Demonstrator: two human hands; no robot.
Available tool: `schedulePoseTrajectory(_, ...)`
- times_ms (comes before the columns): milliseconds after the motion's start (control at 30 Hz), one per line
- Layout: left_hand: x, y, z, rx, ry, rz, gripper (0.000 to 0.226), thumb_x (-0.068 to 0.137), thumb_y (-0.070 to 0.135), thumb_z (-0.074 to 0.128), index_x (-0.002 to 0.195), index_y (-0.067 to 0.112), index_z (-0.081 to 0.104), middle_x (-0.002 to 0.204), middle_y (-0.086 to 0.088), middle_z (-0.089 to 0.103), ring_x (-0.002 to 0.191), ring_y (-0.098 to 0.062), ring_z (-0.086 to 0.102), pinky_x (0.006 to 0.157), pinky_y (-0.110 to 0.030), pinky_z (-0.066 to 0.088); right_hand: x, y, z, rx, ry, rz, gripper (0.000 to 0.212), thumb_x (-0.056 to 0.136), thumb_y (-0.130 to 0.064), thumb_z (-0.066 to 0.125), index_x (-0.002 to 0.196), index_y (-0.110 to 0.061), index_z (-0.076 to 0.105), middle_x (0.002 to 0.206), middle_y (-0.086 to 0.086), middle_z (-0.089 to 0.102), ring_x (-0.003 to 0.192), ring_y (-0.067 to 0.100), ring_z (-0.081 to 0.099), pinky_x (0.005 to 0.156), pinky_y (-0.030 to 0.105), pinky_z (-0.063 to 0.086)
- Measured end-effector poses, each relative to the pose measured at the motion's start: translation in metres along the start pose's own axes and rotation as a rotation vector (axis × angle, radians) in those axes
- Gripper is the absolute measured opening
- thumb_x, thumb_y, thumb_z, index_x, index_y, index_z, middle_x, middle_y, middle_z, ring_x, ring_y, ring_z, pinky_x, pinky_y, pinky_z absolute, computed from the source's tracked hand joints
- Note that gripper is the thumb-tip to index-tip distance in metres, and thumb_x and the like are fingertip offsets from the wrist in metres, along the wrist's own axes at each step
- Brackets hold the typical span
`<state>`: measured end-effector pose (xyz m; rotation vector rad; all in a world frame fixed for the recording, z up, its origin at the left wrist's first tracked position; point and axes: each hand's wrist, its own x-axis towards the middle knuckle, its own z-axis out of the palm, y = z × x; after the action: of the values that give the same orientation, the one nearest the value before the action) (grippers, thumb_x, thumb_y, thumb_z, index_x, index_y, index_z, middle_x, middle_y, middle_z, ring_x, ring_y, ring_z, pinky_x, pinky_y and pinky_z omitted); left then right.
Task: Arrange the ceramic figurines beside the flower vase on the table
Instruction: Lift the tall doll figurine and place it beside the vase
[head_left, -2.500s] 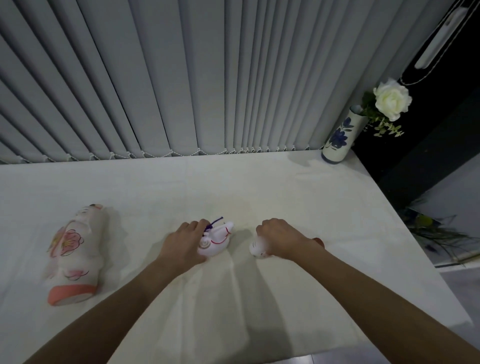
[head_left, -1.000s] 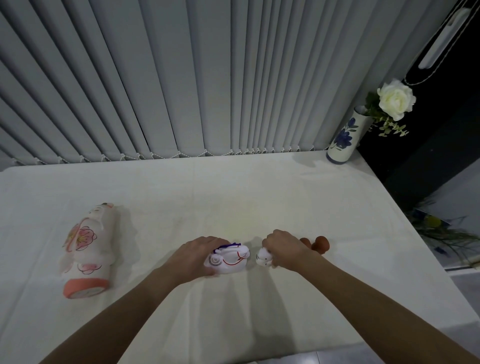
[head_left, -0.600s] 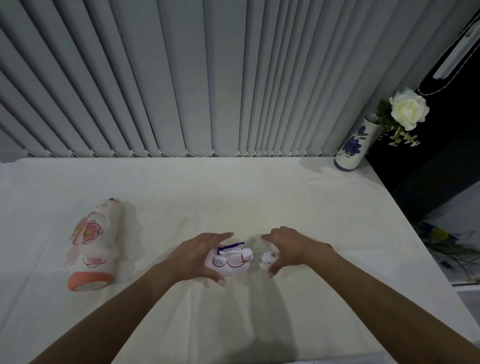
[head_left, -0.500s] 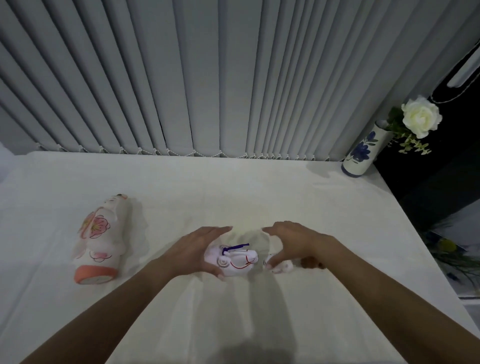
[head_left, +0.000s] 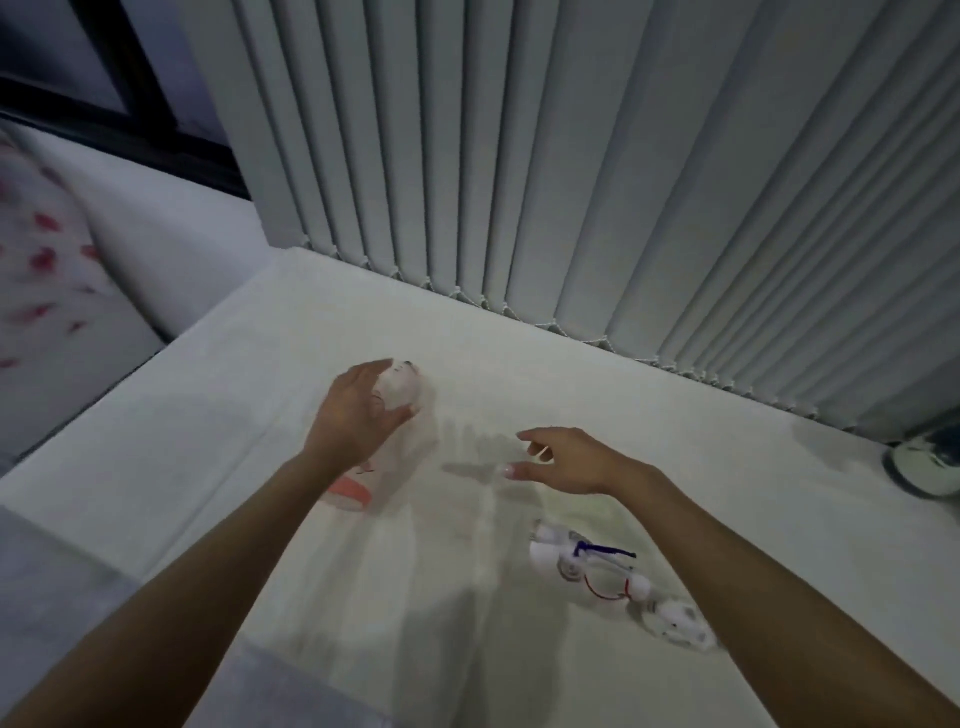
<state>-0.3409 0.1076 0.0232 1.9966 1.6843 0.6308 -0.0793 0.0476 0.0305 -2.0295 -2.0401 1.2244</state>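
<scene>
The large white figurine (head_left: 402, 389) with pink flowers and a coral base lies on the white table (head_left: 675, 431). My left hand (head_left: 356, 418) is spread over its middle, fingers apart, thumb on its right side. My right hand (head_left: 569, 460) hovers open above the cloth to the right, holding nothing. Two small figurines lie under my right forearm: a white one with a blue cord and red lines (head_left: 582, 561), and a smaller white one (head_left: 675, 621) beside it. Only the base of the flower vase (head_left: 922, 465) shows, at the far right edge.
Grey vertical blinds (head_left: 519, 156) run along the table's far side. A white cushion with red marks (head_left: 41, 291) sits off the table's left edge, beneath a dark window frame. The view is motion-blurred.
My view has swung left. Both hands have let go of the two small figurines and moved left. My left hand now lies on the large figurine; the small ones stay on the cloth.
</scene>
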Motion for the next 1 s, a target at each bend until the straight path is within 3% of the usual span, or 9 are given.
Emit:
schedulePoseTrajectory(133, 0.012, -0.031, -0.017, -0.068, -0.085, -0.343, 0.076, 0.081, 0.046, 0.065, 0.14, 0.007, 0.035, 0.146, -0.02, 0.038, 0.134, -0.034, 0.037, 0.112, -0.042, 0.031, 0.045, -0.042, 0.02, 0.089, -0.021, -0.017, 0.078, 0.08, -0.063, 0.053, 0.14, -0.016, 0.039, 0.131, 0.007, 0.057, 0.116, 0.022, 0.055, 0.093, 0.029, 0.04)
schedulePoseTrajectory(233, 0.017, -0.049, -0.02, -0.197, -0.171, -0.548, 0.087, 0.079, 0.056, 0.061, 0.142, 0.004, 0.032, 0.148, -0.019, 0.038, 0.134, -0.034, 0.04, 0.111, -0.041, 0.036, 0.072, -0.069, 0.039, 0.247, -0.039, -0.003, 0.074, 0.08, -0.061, 0.054, 0.134, -0.012, 0.045, 0.117, 0.008, 0.061, 0.096, 0.019, 0.055, 0.093, 0.035, 0.046)
schedulePoseTrajectory(333, 0.021, -0.064, -0.022, -0.413, -0.302, -0.657, 0.096, 0.064, 0.062, 0.066, 0.133, -0.001, 0.044, 0.138, -0.016, 0.05, 0.123, -0.033, 0.051, 0.098, -0.037, 0.046, 0.089, -0.092, 0.055, 0.476, -0.07, 0.032, 0.076, 0.078, -0.059, 0.059, 0.132, -0.007, 0.047, 0.098, 0.005, 0.062, 0.085, 0.019, 0.057, 0.081, 0.034, 0.048)
schedulePoseTrajectory(400, 0.023, -0.071, -0.02, -0.502, -0.387, -0.712, 0.079, 0.071, 0.064, 0.062, 0.12, 0.002, 0.057, 0.125, -0.015, 0.061, 0.11, -0.03, 0.06, 0.093, -0.039, 0.052, 0.096, -0.101, 0.065, 0.625, -0.127, 0.041, 0.055, 0.08, -0.051, 0.064, 0.114, -0.008, 0.061, 0.092, 0.007, 0.068, 0.078, 0.017, 0.06, 0.074, 0.03, 0.05)
schedulePoseTrajectory(500, 0.026, -0.078, -0.015, -0.559, -0.494, -0.729, 0.066, 0.078, 0.057, 0.061, 0.117, 0.004, 0.061, 0.117, -0.015, 0.067, 0.106, -0.029, 0.064, 0.098, -0.044, 0.051, 0.105, -0.104, 0.077, 0.747, -0.195, 0.062, 0.032, 0.082, -0.042, 0.065, 0.1, -0.015, 0.064, 0.087, -0.002, 0.069, 0.067, 0.003, 0.066, 0.058, 0.015, 0.053)
schedulePoseTrajectory(667, 0.031, -0.076, -0.018, -0.548, -0.547, -0.729, 0.063, 0.076, 0.052, 0.067, 0.117, 0.005, 0.061, 0.115, -0.014, 0.067, 0.107, -0.03, 0.063, 0.097, -0.044, 0.051, 0.107, -0.105, 0.085, 0.86, -0.218, 0.087, 0.051, 0.081, -0.037, 0.068, 0.12, -0.008, 0.057, 0.09, -0.004, 0.067, 0.07, 0.004, 0.065, 0.053, 0.014, 0.052)
schedulePoseTrajectory(767, 0.03, -0.068, -0.016, -0.551, -0.532, -0.684, 0.058, 0.075, 0.046, 0.071, 0.114, 0.005, 0.06, 0.111, -0.013, 0.068, 0.099, -0.027, 0.066, 0.084, -0.039, 0.056, 0.097, -0.102, 0.084, 0.867, -0.205, 0.076, 0.047, 0.075, -0.038, 0.074, 0.115, -0.017, 0.059, 0.1, -0.003, 0.068, 0.09, 0.012, 0.067, 0.064, 0.019, 0.058)
schedulePoseTrajectory(867, 0.027, -0.039, -0.011, -0.59, -0.52, -0.596, 0.043, 0.072, 0.04, 0.076, 0.1, 0.012, 0.06, 0.102, -0.009, 0.068, 0.086, -0.021, 0.067, 0.064, -0.03, 0.056, 0.075, -0.085, 0.07, 0.859, -0.104, 0.044, 0.057, 0.07, -0.037, 0.078, 0.121, -0.019, 0.057, 0.115, 0.004, 0.068, 0.103, 0.018, 0.067, 0.088, 0.034, 0.058)
schedulePoseTrajectory(1000, 0.024, -0.016, -0.009, -0.631, -0.461, -0.456, 0.047, 0.068, 0.033, 0.081, 0.103, 0.015, 0.056, 0.097, -0.004, 0.066, 0.084, -0.018, 0.067, 0.058, -0.026, 0.055, 0.057, -0.071, 0.046, 0.813, 0.001, -0.054, 0.058, 0.067, -0.026, 0.082, 0.119, -0.026, 0.056, 0.107, 0.0, 0.069, 0.101, 0.018, 0.067, 0.089, 0.038, 0.057)
